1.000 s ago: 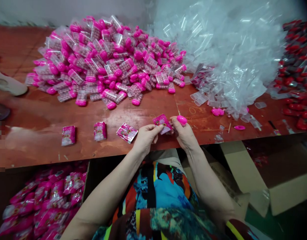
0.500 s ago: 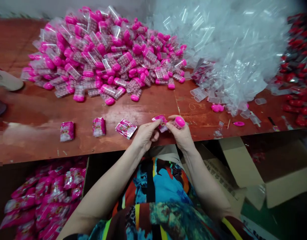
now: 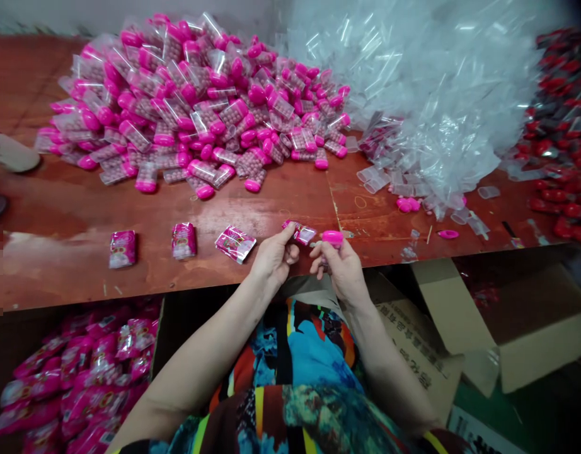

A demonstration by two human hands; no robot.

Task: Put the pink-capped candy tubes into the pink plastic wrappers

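Observation:
Pinched in my left hand [image 3: 275, 255] is a small pink printed packet [image 3: 304, 233], held near the table's front edge. Close beside it, my right hand [image 3: 340, 263] grips a clear candy bottle with a bright pink cap [image 3: 333, 238]; my fingers cover most of its body. The packet and the bottle are a small gap apart. Left of my hands, three pink packets lie in a spaced row: one tilted packet [image 3: 235, 243], a middle packet [image 3: 183, 240] and a far-left packet [image 3: 123, 248].
A large heap of pink-capped bottles [image 3: 196, 107] covers the back left. Behind to the right rises a pile of clear plastic tubes [image 3: 413, 82], with red pieces [image 3: 559, 139] beyond. Below the edge are a box of filled pink bags [image 3: 82, 378] and an open carton [image 3: 454, 302].
My right hand has drawn away from the packet and turned the bottle, so its cap now points up. The packet has tipped sideways in my left hand. The view has shifted slightly.

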